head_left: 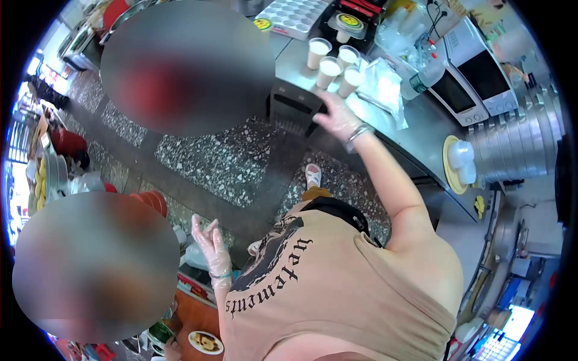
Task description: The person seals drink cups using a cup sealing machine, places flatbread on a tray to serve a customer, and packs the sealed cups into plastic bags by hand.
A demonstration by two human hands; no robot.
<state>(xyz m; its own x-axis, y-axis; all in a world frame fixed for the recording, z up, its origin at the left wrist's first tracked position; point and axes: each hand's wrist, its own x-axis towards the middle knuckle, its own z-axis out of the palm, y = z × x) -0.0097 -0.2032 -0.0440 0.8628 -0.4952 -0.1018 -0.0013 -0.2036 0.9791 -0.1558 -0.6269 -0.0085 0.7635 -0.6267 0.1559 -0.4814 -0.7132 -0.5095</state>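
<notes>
My right hand (339, 118), in a clear plastic glove, reaches to the edge of the steel counter (415, 135). Its fingers are apart, and I see nothing held in it. Just beyond the fingertips stand several clear cups of white liquid, the closest being a front cup (350, 82) and another cup (329, 72). Whether the fingers touch a cup I cannot tell. Behind them a black and red machine (361, 12) holds a cup under a film with a yellow and green label (349, 23). My left hand (212, 248), also gloved, hangs out to my side, fingers spread, holding nothing visible.
A white tray with round hollows (295, 17) lies beside the machine. Crumpled clear plastic (385, 84), a plastic bottle (426, 79) and microwaves (460, 90) sit along the counter. Two large blurred areas cover parts of the left side. Speckled floor (211, 165) lies between.
</notes>
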